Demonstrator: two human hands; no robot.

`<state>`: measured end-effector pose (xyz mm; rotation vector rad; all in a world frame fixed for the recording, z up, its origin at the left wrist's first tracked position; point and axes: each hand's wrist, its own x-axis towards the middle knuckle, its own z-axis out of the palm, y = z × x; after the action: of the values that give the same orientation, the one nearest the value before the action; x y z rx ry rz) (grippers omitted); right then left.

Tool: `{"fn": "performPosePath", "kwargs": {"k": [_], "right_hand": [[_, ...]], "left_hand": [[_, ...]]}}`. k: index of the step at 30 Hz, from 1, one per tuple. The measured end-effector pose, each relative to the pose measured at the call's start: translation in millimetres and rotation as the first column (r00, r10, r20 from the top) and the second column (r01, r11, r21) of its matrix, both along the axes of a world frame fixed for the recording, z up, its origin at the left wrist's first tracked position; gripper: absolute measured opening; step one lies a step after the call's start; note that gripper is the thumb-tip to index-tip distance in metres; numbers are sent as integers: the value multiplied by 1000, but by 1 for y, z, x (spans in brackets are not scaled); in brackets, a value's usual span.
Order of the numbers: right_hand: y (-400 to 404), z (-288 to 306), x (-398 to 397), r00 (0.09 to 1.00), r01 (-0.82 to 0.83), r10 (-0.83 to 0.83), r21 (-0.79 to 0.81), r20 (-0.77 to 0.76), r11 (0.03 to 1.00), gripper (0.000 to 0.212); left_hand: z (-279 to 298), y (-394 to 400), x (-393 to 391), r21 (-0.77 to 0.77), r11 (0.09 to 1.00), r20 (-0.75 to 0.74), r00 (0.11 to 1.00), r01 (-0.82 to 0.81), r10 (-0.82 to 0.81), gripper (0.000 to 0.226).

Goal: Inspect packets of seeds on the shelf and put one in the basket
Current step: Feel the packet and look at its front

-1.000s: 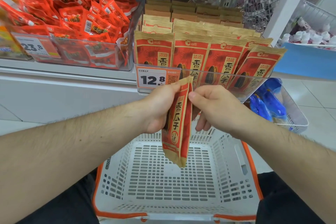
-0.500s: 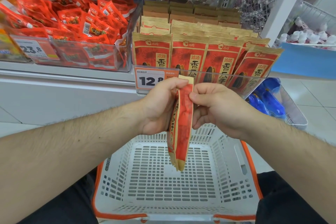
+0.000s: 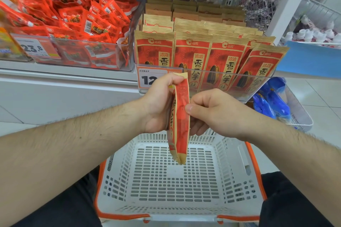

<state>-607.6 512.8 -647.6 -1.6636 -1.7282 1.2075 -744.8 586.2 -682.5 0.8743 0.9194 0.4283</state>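
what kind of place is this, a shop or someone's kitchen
Most likely a shop, perhaps a small supermarket: a price tag fronts the rows of seed packets on the shelf, and a white shopping basket sits below both hands.

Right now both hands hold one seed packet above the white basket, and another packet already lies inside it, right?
Not quite. In the head view the white basket holds nothing yet. The left hand and right hand do hold one seed packet above it.

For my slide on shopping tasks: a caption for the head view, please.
Both hands, left hand and right hand, hold a seed packet edge-on above the white basket.
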Motion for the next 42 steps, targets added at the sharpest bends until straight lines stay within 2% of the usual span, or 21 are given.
{"fn": "performPosePath", "kwargs": {"k": [8, 17, 20, 26, 36, 38, 40, 42], "right_hand": [[-3, 1, -2, 996, -47, 48, -21, 79, 999, 30], [-4, 0, -1, 981, -133, 142, -72, 135, 988, 33], [-4, 0, 1, 984, -140, 147, -76, 103, 987, 35], [-6, 0, 5, 971, -212, 222, -108, 87, 971, 14], [-2, -5, 13, 948, -302, 315, -192, 39, 934, 8], [-2, -5, 14, 951, -284, 305, -237, 56, 929, 5], [0, -8, 13, 973, -207, 224, -233, 50, 950, 12], [3, -14, 10, 993, -93, 75, -217, -90, 972, 19]], "left_hand": [[3, -2, -2, 16, 999, -60, 997, -48, 49, 41], [8, -4, -3, 17, 994, -70, 992, -108, 109, 42], [8, -4, -3, 17, 994, -74, 991, -112, 113, 45], [10, -6, -2, 26, 990, -73, 988, -137, 139, 50], [9, -7, -4, 4, 984, -3, 984, -180, 180, 51], [8, -7, -3, -11, 975, 44, 974, -220, 220, 49], [7, -7, -2, -40, 962, 124, 954, -269, 272, 46], [6, -4, -2, -64, 952, 209, 929, -298, 305, 48]]}}
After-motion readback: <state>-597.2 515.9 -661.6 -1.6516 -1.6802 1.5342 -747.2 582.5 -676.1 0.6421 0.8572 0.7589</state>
